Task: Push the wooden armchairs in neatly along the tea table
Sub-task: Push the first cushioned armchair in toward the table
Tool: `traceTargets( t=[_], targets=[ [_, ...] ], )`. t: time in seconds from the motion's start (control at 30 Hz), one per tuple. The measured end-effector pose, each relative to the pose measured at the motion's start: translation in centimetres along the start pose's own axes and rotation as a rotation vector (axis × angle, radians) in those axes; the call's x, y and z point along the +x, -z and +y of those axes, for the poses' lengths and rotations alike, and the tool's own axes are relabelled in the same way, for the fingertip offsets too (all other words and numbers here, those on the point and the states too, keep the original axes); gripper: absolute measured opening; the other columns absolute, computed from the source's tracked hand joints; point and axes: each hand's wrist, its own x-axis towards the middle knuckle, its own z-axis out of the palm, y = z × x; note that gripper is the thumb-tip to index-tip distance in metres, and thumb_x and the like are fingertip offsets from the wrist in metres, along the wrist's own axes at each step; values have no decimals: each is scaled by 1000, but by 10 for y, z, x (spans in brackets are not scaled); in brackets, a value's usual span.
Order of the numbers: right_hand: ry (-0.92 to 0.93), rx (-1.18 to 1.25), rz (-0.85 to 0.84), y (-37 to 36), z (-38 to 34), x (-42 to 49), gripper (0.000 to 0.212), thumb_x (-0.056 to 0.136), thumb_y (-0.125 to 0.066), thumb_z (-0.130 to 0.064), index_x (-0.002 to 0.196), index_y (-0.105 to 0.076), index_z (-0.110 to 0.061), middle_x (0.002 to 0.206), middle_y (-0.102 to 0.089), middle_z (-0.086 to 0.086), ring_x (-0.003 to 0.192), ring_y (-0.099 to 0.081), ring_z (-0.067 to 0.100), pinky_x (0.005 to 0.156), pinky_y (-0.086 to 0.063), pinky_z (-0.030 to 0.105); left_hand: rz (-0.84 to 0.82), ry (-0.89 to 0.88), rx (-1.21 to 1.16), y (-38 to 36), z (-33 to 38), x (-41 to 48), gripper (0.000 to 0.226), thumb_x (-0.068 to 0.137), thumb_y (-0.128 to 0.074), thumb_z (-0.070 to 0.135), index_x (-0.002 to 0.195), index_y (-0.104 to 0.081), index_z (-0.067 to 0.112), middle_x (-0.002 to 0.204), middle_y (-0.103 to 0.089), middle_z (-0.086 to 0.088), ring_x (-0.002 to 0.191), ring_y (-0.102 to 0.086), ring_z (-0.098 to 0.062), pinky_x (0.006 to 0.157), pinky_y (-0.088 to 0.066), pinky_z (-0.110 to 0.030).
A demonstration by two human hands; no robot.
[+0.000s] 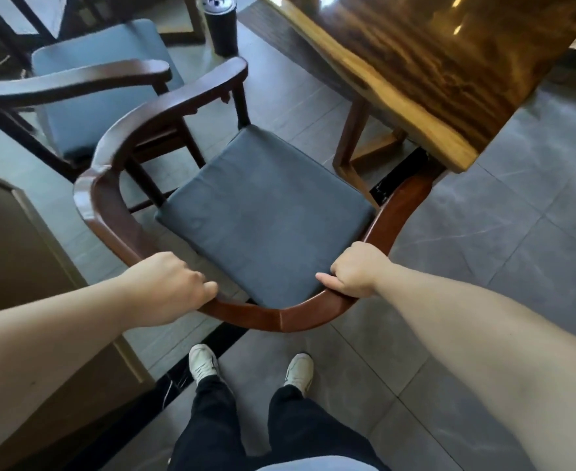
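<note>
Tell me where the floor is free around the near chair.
Free: grey tiles right of the near chair, beyond the table corner, and tiles between its seat and the table leg. Crowded: left side, where the second chair nearly touches its arm, with a black bin behind.

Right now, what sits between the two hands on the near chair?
In the head view, a bare stretch of the curved wooden back rail runs between the left hand and right hand; beyond it lies the grey seat cushion.

Black trousers (pixel 290 426), white sneakers (pixel 203 363).
</note>
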Motion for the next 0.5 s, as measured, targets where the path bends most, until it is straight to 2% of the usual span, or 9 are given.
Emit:
traceTargets(
  t=[0.17, 0.3, 0.43, 0.5],
  targets=[
    [-15, 18, 61, 1, -10, 4, 67, 95, -11, -58, 66, -58, -20, 78, -72, 4, 82, -65, 27, 69, -29, 33, 25, 24, 5, -15, -8, -8, 9, 91, -45, 18, 97, -51, 20, 88, -68, 3, 79, -67, -26, 66, -53, -38],
    [-19, 69, 82, 1, -28, 9, 63, 98, -15, -56, 65, -56, -20, 78, -72, 4, 81, -65, 26, 68, -29, 34, 26, 67, -25, -21, -16, -21, 7, 92, -47, 23, 95, -53, 23, 89, -70, 5, 81, -67, -23, 69, -54, -38],
    [-29, 78, 98, 2, -21, 11, 69, 90, -6, -57, 67, -60, -21, 79, -72, 4, 81, -64, 25, 73, -34, 34, 31, 71, -6, -10, -17, -18, 11, 91, -45, 18, 96, -55, 18, 87, -69, 2, 80, -66, -25, 69, -53, -37],
    [-49, 100, 101, 2, -17, 10, 70, 88, -3, -57, 66, -59, -21, 78, -72, 3, 80, -64, 25, 72, -32, 34, 46, 69, 10, -1, -18, -14, 13, 91, -44, 17, 96, -56, 17, 86, -68, 2, 79, -65, -25, 67, -50, -35]
  ],
)
